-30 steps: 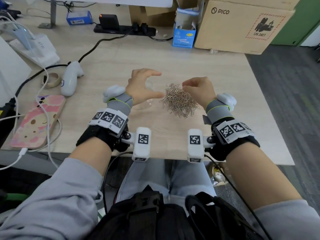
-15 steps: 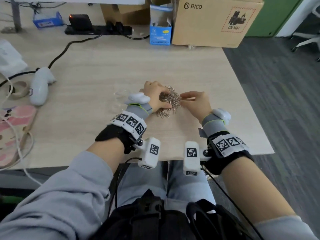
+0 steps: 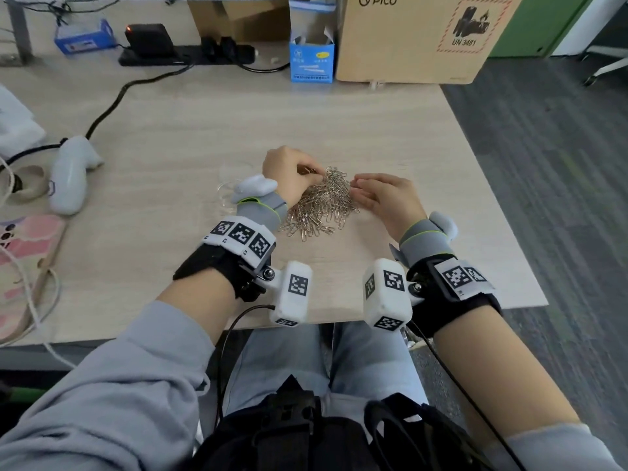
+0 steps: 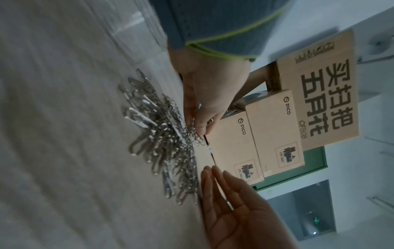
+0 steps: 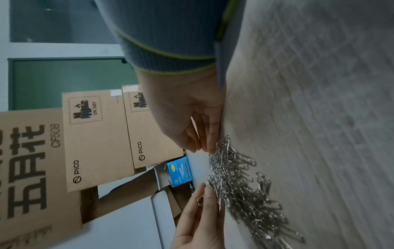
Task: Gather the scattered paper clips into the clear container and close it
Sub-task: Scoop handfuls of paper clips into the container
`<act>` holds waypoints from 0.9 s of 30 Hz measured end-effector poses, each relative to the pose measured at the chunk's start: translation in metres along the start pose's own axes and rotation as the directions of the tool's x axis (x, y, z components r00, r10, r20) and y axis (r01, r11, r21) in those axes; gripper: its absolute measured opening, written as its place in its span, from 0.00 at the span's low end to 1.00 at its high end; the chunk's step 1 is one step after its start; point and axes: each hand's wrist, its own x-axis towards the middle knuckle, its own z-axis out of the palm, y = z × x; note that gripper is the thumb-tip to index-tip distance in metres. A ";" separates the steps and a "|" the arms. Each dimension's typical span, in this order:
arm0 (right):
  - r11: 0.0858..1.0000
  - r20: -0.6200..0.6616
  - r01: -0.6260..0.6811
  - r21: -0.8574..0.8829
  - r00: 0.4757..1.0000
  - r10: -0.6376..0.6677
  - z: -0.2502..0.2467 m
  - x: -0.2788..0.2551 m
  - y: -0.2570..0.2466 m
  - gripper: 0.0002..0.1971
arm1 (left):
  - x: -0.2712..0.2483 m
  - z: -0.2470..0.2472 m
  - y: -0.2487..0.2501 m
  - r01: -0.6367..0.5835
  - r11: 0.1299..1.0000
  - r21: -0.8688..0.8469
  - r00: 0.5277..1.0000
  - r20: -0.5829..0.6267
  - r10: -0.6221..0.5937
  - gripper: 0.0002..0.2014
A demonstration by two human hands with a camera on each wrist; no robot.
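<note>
A heap of silver paper clips (image 3: pixel 323 207) lies on the wooden desk (image 3: pixel 204 130) between my hands. My left hand (image 3: pixel 312 173) reaches over the heap's far left side, and its thumb and fingers pinch a few clips there; the pinch shows in the left wrist view (image 4: pixel 198 133) and the right wrist view (image 5: pixel 201 198). My right hand (image 3: pixel 356 185) holds nothing, and its nearly straight fingers (image 5: pixel 210 148) touch the heap's right edge. The clear container (image 3: pixel 227 185) sits just left of my left wrist, partly hidden behind it.
A white controller (image 3: pixel 69 175), a tape roll (image 3: pixel 23 185) and a pink phone (image 3: pixel 23 263) with cables lie at the left. A blue box (image 3: pixel 311 61), a power strip (image 3: pixel 187 54) and a PICO carton (image 3: pixel 418 35) stand at the back. The desk's right edge (image 3: pixel 492 198) is close.
My left hand has come from the container across to the heap and now pinches clips. My right hand has stayed at the heap's right edge. My head has turned right.
</note>
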 end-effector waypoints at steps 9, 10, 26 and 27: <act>0.897 0.084 -0.189 0.400 0.982 0.169 0.009 0.007 -0.006 0.13 | 0.011 0.005 0.029 -0.085 0.983 -0.162 0.986 0.130 0.107 0.08; 0.873 0.119 -0.222 0.434 0.975 0.189 0.009 0.007 -0.007 0.14 | 0.012 0.008 0.032 -0.091 0.982 -0.164 0.981 0.155 0.117 0.08; 0.759 0.093 -0.210 0.616 0.976 0.195 -0.014 0.003 -0.010 0.11 | 0.008 0.008 0.013 -0.161 0.929 0.332 0.918 0.395 0.018 0.30; 0.758 0.087 -0.207 0.619 0.977 0.195 -0.015 0.002 -0.010 0.11 | 0.005 0.010 0.013 -0.167 0.917 0.361 0.912 0.410 0.005 0.33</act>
